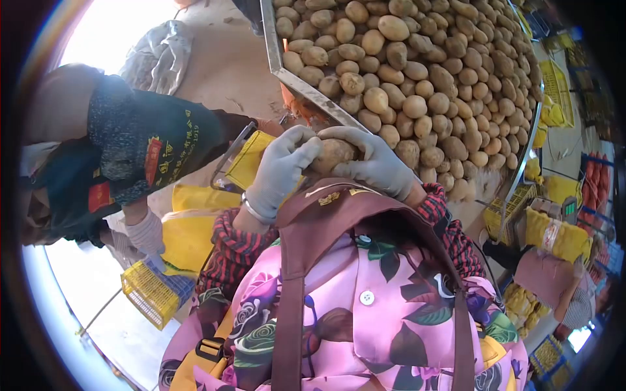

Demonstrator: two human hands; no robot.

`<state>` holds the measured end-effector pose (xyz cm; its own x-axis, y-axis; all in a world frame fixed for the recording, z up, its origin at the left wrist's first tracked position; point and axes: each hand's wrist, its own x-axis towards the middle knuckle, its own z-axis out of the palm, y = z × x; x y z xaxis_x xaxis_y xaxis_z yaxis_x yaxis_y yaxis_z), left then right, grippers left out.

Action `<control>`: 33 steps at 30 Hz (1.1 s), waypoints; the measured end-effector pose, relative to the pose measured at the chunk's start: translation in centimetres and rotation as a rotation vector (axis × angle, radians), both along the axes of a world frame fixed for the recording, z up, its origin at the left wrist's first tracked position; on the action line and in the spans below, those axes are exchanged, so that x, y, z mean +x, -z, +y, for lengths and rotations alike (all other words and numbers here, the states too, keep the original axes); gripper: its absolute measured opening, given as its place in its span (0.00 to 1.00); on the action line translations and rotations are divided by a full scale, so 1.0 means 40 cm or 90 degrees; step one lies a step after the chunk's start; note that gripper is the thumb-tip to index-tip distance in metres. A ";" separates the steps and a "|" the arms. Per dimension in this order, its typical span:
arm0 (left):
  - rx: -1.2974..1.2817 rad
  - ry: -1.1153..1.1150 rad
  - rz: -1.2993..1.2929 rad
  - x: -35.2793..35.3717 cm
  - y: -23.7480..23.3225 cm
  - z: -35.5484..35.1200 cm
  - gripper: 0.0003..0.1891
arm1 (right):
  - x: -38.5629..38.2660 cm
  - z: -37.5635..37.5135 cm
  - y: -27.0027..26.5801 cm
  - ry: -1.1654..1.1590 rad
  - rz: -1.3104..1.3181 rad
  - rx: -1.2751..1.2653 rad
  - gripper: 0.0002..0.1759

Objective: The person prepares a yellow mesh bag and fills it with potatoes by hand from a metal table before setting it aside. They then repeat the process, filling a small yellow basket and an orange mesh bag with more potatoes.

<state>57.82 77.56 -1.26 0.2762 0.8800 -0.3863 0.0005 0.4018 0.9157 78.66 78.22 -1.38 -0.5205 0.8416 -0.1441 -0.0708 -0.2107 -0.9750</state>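
A brown potato (334, 156) is held between both hands, just above my apron's bib and near the rim of the sorting table. My left hand (279, 171), in a light grey glove with a bracelet at the wrist, grips its left side with the fingers bent. On the other side my right hand (378, 163), gloved the same way, has its fingers curled over the top and right of the potato. Parts of the potato are covered by the gloves. Right beyond my hands lies a big heap of potatoes (417, 107) inside a metal-edged table (313, 94).
A co-worker in a dark apron (173, 140) stands at the left, near a yellow basket (150, 293) and yellow sacks (189, 231). Yellow crates (508, 212), filled sacks (554, 234) and another person (554, 280) are at the right. A grey sheet (156, 58) lies on the floor.
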 end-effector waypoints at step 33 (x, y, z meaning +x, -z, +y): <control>-0.100 -0.100 -0.359 0.243 0.142 -0.186 0.39 | 0.343 -0.340 0.191 0.315 -0.310 0.024 0.16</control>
